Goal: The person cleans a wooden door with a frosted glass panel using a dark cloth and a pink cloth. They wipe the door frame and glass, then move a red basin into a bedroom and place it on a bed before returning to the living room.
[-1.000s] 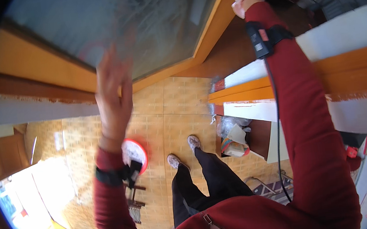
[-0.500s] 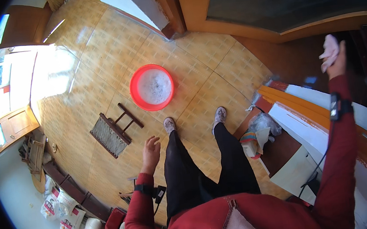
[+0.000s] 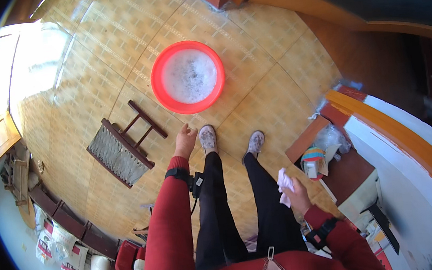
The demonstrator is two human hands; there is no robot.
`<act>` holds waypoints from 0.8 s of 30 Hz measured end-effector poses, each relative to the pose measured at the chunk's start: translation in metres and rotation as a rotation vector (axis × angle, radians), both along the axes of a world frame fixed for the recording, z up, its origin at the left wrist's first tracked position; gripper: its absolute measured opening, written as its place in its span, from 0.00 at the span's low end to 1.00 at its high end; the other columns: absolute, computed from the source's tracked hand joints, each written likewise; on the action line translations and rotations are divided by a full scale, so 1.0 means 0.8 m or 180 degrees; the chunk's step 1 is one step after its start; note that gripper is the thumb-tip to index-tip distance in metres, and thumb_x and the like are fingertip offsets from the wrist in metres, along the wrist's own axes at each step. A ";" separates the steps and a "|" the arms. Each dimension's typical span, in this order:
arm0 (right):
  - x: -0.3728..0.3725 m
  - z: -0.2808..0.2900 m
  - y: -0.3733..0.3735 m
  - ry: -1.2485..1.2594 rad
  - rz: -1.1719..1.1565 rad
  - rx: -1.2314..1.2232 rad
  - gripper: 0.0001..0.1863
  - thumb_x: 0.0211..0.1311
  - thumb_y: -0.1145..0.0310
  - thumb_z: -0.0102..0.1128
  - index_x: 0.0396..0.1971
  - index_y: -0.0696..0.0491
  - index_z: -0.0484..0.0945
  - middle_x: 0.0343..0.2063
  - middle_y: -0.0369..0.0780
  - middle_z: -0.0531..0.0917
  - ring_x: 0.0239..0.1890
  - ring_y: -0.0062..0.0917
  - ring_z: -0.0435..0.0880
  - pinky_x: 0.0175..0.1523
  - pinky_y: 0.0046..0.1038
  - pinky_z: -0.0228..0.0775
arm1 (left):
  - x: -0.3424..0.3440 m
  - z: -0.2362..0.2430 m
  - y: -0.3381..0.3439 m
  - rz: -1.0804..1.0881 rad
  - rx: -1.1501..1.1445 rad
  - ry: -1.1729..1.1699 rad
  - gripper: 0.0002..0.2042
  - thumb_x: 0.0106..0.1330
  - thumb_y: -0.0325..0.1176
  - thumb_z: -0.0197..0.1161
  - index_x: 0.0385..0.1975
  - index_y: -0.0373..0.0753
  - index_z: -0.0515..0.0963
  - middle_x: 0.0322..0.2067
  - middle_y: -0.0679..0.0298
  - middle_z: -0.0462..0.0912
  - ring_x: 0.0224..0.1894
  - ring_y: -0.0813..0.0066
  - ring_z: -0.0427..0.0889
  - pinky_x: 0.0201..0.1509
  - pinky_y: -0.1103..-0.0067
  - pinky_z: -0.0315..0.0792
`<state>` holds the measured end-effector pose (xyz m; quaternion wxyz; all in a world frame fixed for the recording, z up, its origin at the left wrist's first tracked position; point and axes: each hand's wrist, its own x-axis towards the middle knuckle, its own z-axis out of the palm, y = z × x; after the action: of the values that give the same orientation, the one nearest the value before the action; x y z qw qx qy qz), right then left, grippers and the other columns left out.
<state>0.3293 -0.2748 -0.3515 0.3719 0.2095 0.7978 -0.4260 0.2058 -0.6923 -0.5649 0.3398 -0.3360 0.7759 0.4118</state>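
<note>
My right hand [image 3: 300, 197] is closed round a crumpled pale pink cloth [image 3: 286, 187], held over my right leg. My left hand [image 3: 185, 141] is empty, its fingers loosely bent and apart, reaching forward beside my left shoe. Beyond it on the tiled floor stands a red plastic basin [image 3: 156, 83] with foamy, whitish water inside. Left of my left hand a small folding stool [image 3: 120, 155] lies on the floor, with a woven seat and dark wooden legs.
At the right, a low cabinet [image 3: 346, 179] bears a plastic bag [image 3: 332, 139] and a striped item, next to a white ledge with orange trim [image 3: 403, 143]. A wooden door [image 3: 291, 3] stands at the far right. White bags [image 3: 73, 263] and red-brown boxes line the left wall.
My right hand has come down and inward from the far right with the cloth. My left hand has moved forward. The basin now looks larger and closer.
</note>
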 end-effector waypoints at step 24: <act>0.075 -0.044 -0.026 0.0554 0.1745 -0.0274 0.21 0.54 0.76 0.67 0.51 0.52 0.80 0.40 0.41 0.82 0.41 0.40 0.81 0.44 0.41 0.72 | 0.021 -0.283 -0.007 0.4047 0.2398 0.0859 0.09 0.62 0.20 0.63 0.42 0.32 0.79 0.39 0.59 0.84 0.47 0.66 0.83 0.55 0.69 0.78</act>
<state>0.3890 -0.2958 -0.3864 0.4117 -0.0672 0.8347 -0.3594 0.2226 -0.6975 -0.7915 0.0304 -0.5270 0.2738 0.8040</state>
